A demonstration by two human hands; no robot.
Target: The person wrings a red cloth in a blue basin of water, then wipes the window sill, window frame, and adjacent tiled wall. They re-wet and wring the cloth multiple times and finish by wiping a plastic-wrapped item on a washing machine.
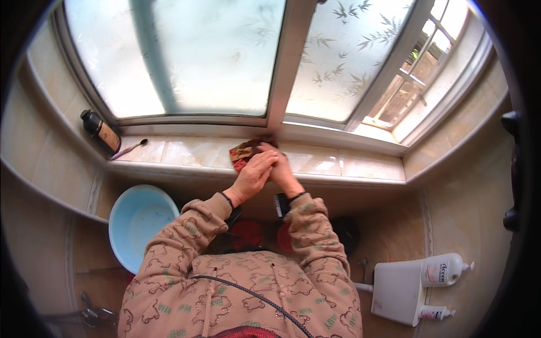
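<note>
On the tiled windowsill lies a crumpled red, tan and dark patterned cloth (240, 156), below the window's middle frame. My right hand (280, 168) reaches over its right part, with the fingers bent down onto it and partly hidden. My left hand (255, 173) lies across the right hand, its fingers stretched out and close together, touching the right hand's back. The cloth shows to the left of both hands. How much of it sits under the palms is hidden.
A black pump bottle (102, 133) and a toothbrush (129, 149) stand and lie at the sill's left end. Below is a light blue basin (141, 225). At the right, a white toilet tank (396, 290) bears two white bottles. Frosted window panes (208, 62) rise behind the sill.
</note>
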